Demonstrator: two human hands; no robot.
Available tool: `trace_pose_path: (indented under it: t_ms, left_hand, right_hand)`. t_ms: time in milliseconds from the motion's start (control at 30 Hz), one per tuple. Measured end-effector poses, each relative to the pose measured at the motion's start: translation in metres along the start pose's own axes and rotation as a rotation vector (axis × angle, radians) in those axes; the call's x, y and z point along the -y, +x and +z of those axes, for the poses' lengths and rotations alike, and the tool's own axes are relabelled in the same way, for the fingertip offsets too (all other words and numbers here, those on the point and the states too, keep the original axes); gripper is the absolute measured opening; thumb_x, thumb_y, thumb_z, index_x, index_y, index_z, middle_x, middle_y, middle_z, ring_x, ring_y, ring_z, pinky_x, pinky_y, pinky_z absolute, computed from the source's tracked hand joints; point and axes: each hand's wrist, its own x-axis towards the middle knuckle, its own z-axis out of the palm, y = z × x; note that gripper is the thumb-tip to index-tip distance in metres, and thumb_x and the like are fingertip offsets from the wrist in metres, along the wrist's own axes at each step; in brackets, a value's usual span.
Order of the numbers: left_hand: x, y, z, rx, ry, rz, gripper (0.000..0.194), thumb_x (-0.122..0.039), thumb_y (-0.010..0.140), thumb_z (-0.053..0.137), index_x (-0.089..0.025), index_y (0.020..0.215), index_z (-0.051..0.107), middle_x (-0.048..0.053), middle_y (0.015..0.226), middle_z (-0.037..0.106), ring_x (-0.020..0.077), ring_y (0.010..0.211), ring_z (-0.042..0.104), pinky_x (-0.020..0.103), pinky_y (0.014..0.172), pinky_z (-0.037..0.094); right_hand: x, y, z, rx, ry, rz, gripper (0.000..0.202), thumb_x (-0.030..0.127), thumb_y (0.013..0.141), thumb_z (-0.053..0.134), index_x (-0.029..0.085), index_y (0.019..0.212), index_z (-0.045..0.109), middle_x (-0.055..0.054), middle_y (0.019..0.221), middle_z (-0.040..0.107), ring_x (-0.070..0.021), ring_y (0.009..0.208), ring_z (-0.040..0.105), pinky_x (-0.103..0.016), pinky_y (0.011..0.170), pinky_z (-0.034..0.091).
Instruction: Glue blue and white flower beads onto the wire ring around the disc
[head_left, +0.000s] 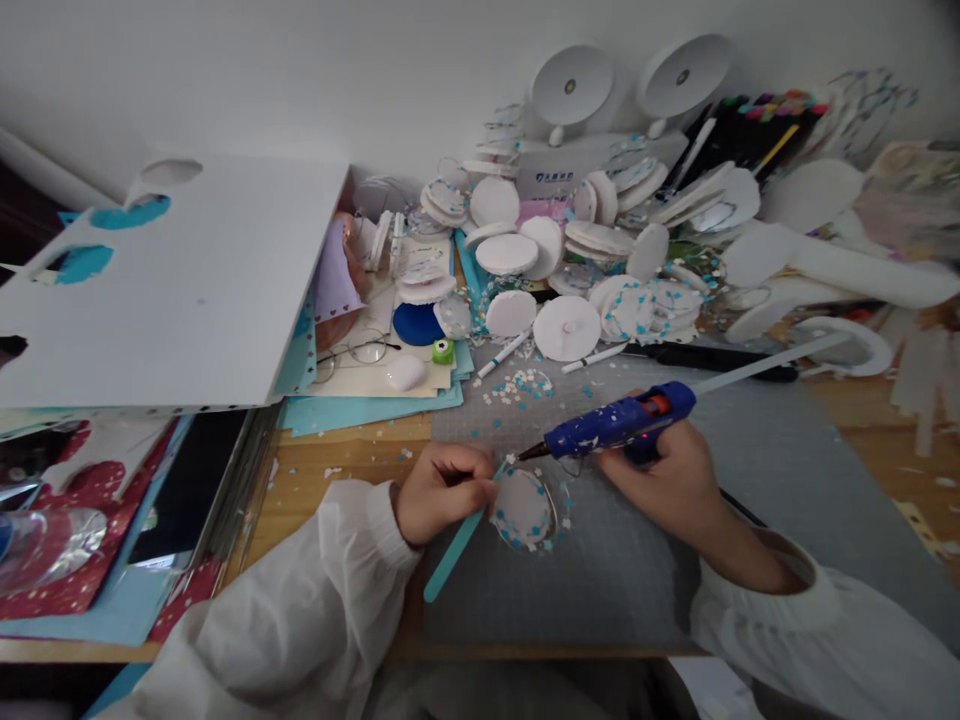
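Observation:
My left hand (448,492) is closed around teal tweezers (454,560), their rounded end pointing down toward me. At their tip is a tiny white flower-like piece (511,459), close to the nozzle of a blue glue gun (619,420). My right hand (671,480) grips that gun by its handle, and a long pale glue stick (772,362) sticks out of its back. Just below the nozzle, a round white disc (523,505) ringed with small blue and white pieces and a thin wire loop lies on the grey cutting mat (600,590), beside my left fingers.
Loose confetti pieces (517,388) and two white pens (504,354) lie beyond my hands. Many white discs (568,328) are piled behind them. Glasses (367,348) and a green punch (443,351) sit on papers to the left, near a large white board (225,290). A plastic bottle (60,545) lies far left.

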Motion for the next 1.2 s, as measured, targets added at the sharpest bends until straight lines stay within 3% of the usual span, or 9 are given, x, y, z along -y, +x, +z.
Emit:
trace_pose_path:
  t_ms: [767,1200]
  left_hand:
    - [0.0041,0.0016,-0.0009,0.046,-0.024,0.066,0.034,-0.027,0.076,0.062,-0.014,0.047,0.052,-0.002,0.051,0.042,0.0098,0.051,0.037,0.025,0.051,0.027]
    - [0.0035,0.0014,-0.0006,0.042,0.001,0.065,0.035,-0.029,0.076,0.062,-0.014,0.046,0.051,-0.002,0.051,0.042,0.0096,0.050,0.038,0.025,0.050,0.028]
  right_hand:
    - [-0.0025,-0.0007,0.0028,0.056,-0.010,0.042,0.013,0.035,0.065,0.056,0.023,0.069,0.052,-0.002,0.060,0.059,-0.0197,0.057,0.057,-0.032,0.052,0.044]
    - [-0.0056,-0.0005,0.0055,0.025,-0.027,0.003,0.013,0.034,0.066,0.056,0.021,0.067,0.054,-0.002,0.057,0.057,-0.0178,0.051,0.053,-0.030,0.048,0.041]
